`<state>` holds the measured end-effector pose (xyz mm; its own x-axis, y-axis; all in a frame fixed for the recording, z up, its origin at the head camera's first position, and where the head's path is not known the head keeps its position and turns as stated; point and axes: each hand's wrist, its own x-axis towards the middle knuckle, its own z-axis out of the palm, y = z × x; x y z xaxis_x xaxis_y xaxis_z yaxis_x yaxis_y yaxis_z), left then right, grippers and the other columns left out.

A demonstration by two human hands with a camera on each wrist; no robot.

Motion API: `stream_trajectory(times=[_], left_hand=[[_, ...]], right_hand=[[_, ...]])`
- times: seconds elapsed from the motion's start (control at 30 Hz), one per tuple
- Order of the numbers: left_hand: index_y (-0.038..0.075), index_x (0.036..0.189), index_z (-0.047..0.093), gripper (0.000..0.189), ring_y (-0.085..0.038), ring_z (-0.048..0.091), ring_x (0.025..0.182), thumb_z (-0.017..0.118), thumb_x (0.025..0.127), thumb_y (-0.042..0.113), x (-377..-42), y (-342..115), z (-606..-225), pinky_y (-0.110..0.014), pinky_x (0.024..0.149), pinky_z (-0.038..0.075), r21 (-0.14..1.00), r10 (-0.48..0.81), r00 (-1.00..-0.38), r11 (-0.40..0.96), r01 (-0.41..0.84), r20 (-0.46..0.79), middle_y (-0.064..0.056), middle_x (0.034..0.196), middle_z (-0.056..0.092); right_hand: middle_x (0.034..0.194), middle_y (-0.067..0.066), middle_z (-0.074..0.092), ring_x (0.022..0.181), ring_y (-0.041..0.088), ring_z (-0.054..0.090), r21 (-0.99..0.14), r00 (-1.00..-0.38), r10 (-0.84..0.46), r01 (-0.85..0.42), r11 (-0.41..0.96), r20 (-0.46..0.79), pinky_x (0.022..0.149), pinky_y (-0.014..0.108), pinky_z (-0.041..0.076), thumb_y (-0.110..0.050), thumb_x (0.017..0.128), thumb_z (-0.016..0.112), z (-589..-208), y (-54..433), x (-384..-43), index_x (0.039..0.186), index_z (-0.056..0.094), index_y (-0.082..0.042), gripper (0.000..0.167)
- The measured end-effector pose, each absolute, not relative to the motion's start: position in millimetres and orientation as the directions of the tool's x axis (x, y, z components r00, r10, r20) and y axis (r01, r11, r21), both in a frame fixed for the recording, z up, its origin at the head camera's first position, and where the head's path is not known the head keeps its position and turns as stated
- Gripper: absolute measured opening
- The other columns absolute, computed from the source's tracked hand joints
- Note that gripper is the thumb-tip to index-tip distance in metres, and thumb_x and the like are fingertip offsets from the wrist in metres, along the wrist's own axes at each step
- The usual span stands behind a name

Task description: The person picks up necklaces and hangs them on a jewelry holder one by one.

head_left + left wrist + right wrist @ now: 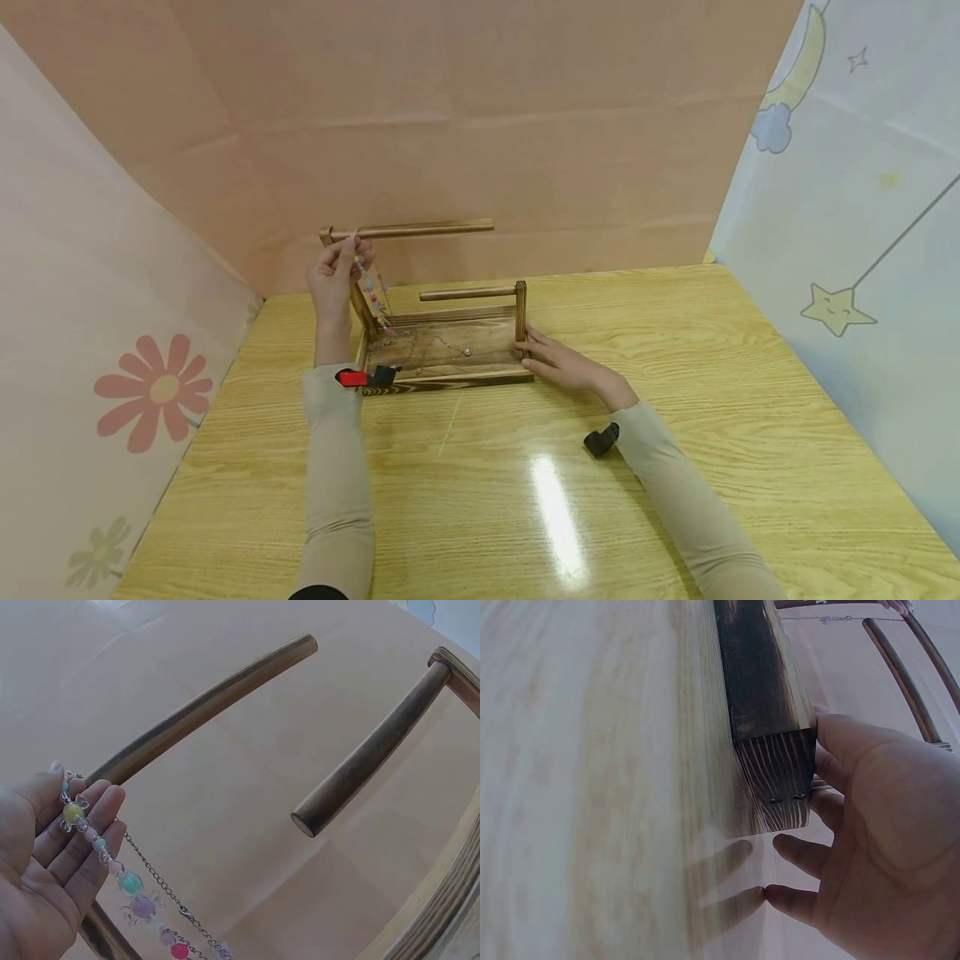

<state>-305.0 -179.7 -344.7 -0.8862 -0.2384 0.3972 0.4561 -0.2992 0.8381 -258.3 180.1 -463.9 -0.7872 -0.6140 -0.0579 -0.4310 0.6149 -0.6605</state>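
A dark-grained wooden jewelry stand (pixel 457 381) has a tray base, a tall left post with an upper bar (pixel 420 230), and a shorter right post with a lower bar (pixel 468 293). At the upper bar's left end, my left hand (pixel 332 279) pinches a beaded necklace (pixel 130 883) near its end. Pastel round and candy-shaped beads hang down beside a silver chain (pixel 154 874). In the right wrist view, my right hand (pixel 900 817) touches the stand's right end (pixel 776 780) with fingers extended.
Inside the tray lie thin chains, one with a small round pendant (pixel 467 352). The stand rests on a wood-grain table (pixel 480 467). Behind it hangs a plain peach backdrop (pixel 480 125), with printed sheets at both sides.
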Motion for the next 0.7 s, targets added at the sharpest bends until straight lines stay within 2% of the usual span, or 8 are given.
stream_trajectory(times=[0.17, 0.43, 0.7], left_hand=[[-0.012, 0.101, 0.063, 0.029, -0.019, 0.070, 0.080, 0.059, 0.091, 0.014, -304.9, -179.6, -347.0, -0.031, 0.080, 0.056, 0.842, -0.229, -0.887, -0.289, 0.455, 0.401, -0.010, 0.089, 0.072], [-0.010, 0.101, 0.064, 0.030, -0.021, 0.070, 0.081, 0.062, 0.088, 0.017, -315.3, -181.9, -361.4, -0.029, 0.079, 0.056, 0.834, -0.244, -0.890, -0.321, 0.449, 0.385, -0.009, 0.088, 0.072], [-0.010, 0.104, 0.063, 0.030, -0.021, 0.070, 0.083, 0.062, 0.089, 0.016, -313.4, -180.5, -365.6, -0.031, 0.084, 0.055, 0.842, -0.243, -0.897, -0.320, 0.434, 0.369, -0.009, 0.088, 0.072]], right_hand=[[0.156, 0.007, -0.003, 0.142, 0.035, 0.006, -0.665, -0.784, -0.618, -0.431, 0.610, -0.058, 0.112, 0.057, 0.016, -0.036, 0.100, 0.039, -463.9, 179.9, -258.2, 0.146, 0.031, -0.011, 0.052], [0.156, 0.007, -0.004, 0.141, 0.035, 0.007, -0.657, -0.779, -0.623, -0.436, 0.615, -0.065, 0.112, 0.057, 0.017, -0.036, 0.101, 0.038, -465.1, 180.5, -259.2, 0.146, 0.030, -0.013, 0.052], [0.156, 0.006, -0.004, 0.142, 0.035, 0.006, -0.661, -0.779, -0.623, -0.435, 0.611, -0.064, 0.112, 0.057, 0.017, -0.037, 0.100, 0.038, -464.5, 181.3, -258.7, 0.146, 0.030, -0.012, 0.052]])
